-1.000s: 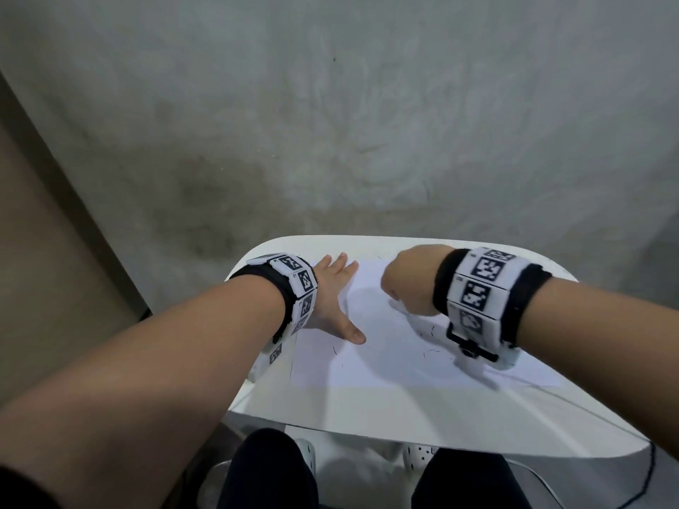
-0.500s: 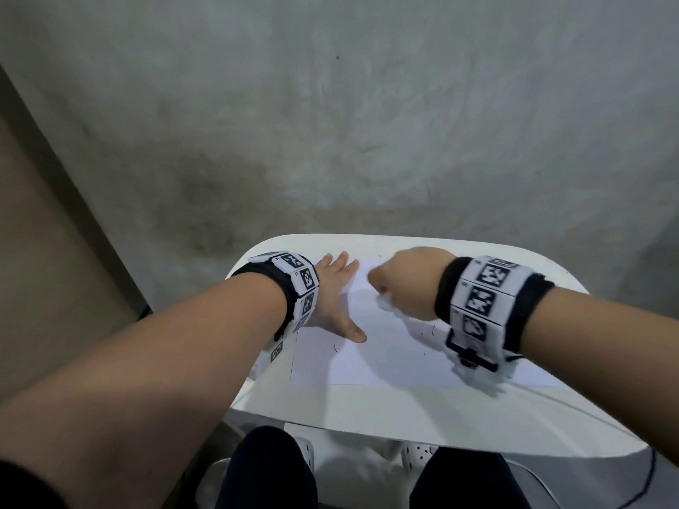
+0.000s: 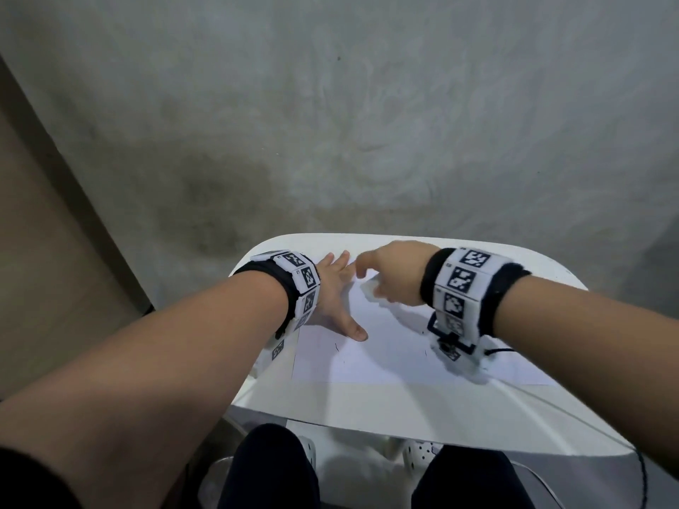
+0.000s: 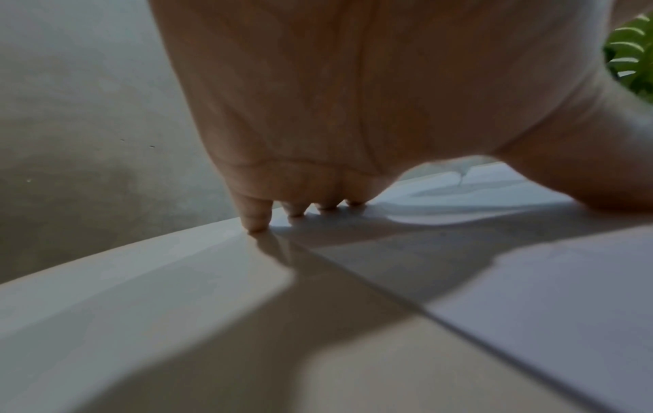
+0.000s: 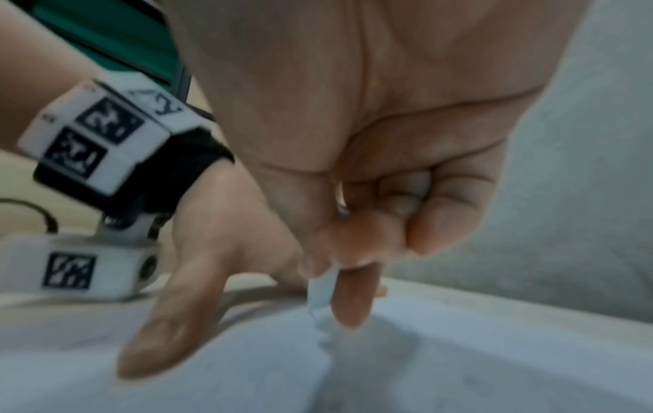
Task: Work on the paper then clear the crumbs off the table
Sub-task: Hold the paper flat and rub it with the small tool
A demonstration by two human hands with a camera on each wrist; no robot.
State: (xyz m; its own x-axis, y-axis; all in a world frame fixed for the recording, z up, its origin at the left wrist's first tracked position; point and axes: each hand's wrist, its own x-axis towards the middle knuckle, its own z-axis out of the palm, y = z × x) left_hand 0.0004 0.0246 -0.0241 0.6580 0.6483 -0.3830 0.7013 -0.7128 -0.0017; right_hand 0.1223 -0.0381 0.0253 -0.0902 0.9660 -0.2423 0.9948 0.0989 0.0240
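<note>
A white sheet of paper [image 3: 385,347] lies on the small white table [image 3: 367,409], with a few short dark marks [image 3: 336,347] on it. My left hand [image 3: 334,288] lies flat with spread fingers on the paper's left edge, thumb pointing along the sheet; the left wrist view shows its fingertips [image 4: 256,220] pressing down at the table's far side. My right hand [image 3: 382,273] is at the paper's far left part, close to the left hand's fingers. It pinches a small white block [image 5: 321,290], maybe an eraser, between thumb and forefinger, its tip on the paper [image 5: 247,363].
A grey concrete surface [image 3: 367,141] lies past the table's rounded far edge. My knees in dark trousers [image 3: 272,468] sit under the near edge. A black cable [image 3: 499,350] leaves the right wrist unit. Green leaves [image 4: 632,56] show at the left wrist view's corner.
My right hand has slid left and away across the paper with the white block, ending near the left hand's fingers. The left hand has stayed in place.
</note>
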